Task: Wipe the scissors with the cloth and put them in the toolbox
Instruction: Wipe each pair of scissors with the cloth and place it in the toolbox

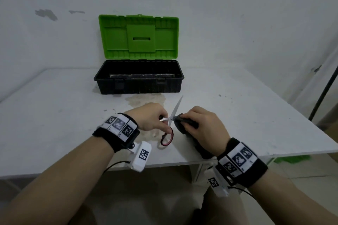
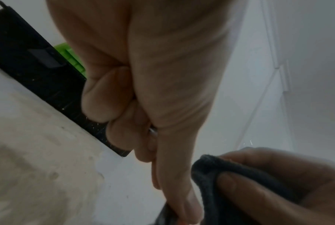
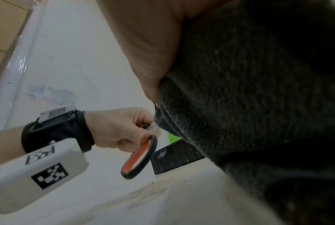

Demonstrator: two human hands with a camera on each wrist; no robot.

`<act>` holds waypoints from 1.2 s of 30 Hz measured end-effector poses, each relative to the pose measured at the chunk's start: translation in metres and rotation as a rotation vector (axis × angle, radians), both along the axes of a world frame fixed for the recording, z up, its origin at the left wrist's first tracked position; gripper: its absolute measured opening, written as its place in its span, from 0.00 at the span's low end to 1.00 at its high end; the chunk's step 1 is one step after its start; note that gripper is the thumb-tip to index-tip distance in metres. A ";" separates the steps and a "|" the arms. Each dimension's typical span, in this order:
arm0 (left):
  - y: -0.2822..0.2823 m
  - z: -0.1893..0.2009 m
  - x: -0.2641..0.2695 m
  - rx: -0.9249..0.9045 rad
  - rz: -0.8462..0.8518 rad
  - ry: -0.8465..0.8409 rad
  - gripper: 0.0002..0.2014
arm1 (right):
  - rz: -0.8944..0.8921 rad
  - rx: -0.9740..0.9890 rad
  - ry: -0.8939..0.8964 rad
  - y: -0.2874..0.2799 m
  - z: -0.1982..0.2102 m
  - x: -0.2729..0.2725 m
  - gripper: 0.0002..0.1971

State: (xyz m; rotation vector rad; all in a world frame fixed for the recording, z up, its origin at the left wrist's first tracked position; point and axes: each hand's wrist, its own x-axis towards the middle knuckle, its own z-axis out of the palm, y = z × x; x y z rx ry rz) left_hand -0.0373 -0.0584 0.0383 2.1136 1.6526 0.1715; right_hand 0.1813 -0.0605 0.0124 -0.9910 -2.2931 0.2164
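Scissors (image 1: 174, 113) with silver blades and black handles lined in red are held above the table, tips pointing away toward the toolbox. My left hand (image 1: 150, 118) grips them by the upper handle; the lower handle loop (image 3: 139, 158) hangs free. My right hand (image 1: 201, 126) holds a dark grey cloth (image 1: 181, 124) bunched against the scissors near the pivot. That cloth (image 3: 249, 106) fills most of the right wrist view. The toolbox (image 1: 139, 78) has a black base and a raised green lid (image 1: 139, 36), and stands open at the back of the table.
The white table (image 1: 54, 115) has a brownish stain (image 1: 146, 99) in front of the toolbox. A white wall stands right behind the box. A dark pole (image 1: 323, 93) leans at the far right, past the table's edge.
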 end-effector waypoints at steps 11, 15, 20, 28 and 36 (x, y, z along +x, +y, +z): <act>0.006 0.006 -0.001 0.023 -0.081 0.144 0.25 | 0.022 0.116 -0.109 -0.006 0.005 -0.018 0.07; 0.005 0.005 0.004 0.028 -0.135 0.181 0.24 | -0.048 0.089 -0.098 0.002 0.006 -0.018 0.08; 0.003 -0.002 0.001 -0.024 -0.142 0.100 0.25 | -0.250 0.040 0.105 0.021 0.015 -0.003 0.07; 0.001 -0.003 0.005 -0.087 -0.169 0.050 0.15 | 0.049 0.055 -0.122 -0.014 0.005 -0.007 0.09; -0.004 -0.009 0.005 -0.077 -0.196 0.035 0.19 | -0.217 -0.004 0.026 0.022 0.011 0.002 0.08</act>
